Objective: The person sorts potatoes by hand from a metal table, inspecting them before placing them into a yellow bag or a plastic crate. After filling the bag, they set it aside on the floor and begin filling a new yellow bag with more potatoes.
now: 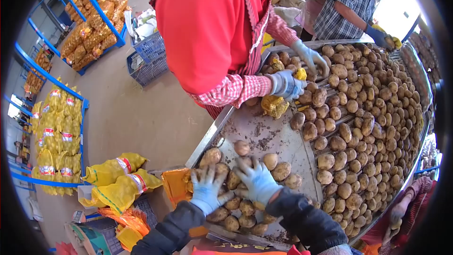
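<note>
My left hand, in a light blue glove, has its fingers spread over the near left corner of a metal sorting table. Beside it, my right hand wears the same kind of glove, fingers also stretched out. Both touch or hover just above a small heap of brown potatoes; contact is hard to tell. One potato lies beyond my right fingertips, its outline slightly blurred. More potatoes sit to the right of that hand. Neither hand grips anything.
A co-worker in red handles potatoes and a yellow net bag across the table. Many potatoes cover its right side. Orange bags hang by my left hand. Filled yellow sacks and blue crates stand left.
</note>
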### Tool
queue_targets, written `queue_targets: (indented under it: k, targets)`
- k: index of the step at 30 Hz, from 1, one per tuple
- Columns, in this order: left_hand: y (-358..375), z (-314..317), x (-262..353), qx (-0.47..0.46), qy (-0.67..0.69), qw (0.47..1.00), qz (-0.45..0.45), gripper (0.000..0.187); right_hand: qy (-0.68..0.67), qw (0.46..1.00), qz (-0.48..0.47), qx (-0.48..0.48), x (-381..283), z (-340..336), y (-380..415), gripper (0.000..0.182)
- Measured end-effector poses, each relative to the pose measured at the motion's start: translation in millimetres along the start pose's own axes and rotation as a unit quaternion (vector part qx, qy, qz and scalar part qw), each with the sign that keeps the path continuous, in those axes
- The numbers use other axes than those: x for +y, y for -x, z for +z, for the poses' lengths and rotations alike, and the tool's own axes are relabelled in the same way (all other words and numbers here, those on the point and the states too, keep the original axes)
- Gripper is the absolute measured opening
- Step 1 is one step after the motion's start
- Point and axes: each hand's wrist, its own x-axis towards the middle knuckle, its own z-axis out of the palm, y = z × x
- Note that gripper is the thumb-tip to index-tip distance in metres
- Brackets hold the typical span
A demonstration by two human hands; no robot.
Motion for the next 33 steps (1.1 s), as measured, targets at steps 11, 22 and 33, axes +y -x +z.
queue_targets:
  k: [11,22,33]
  targets:
    - [55.1,46.9,82.8,-0.144,-0.034,0.906,0.398,0.078,0.041,0.957,0.271,0.094,10.8,-16.9,146.4,0.076]
    - [66.1,17.9,-2.6,-0.047,-0.164,0.961,0.218,0.081,-0.009,0.996,0.092,-0.008,-78.6,23.2,133.3,0.082]
    - [38.7,-19.6,-64.2,0.096,-0.005,0.995,-0.023,0.068,-0.015,0.892,0.431,0.135,23.7,2.1,53.6,0.073]
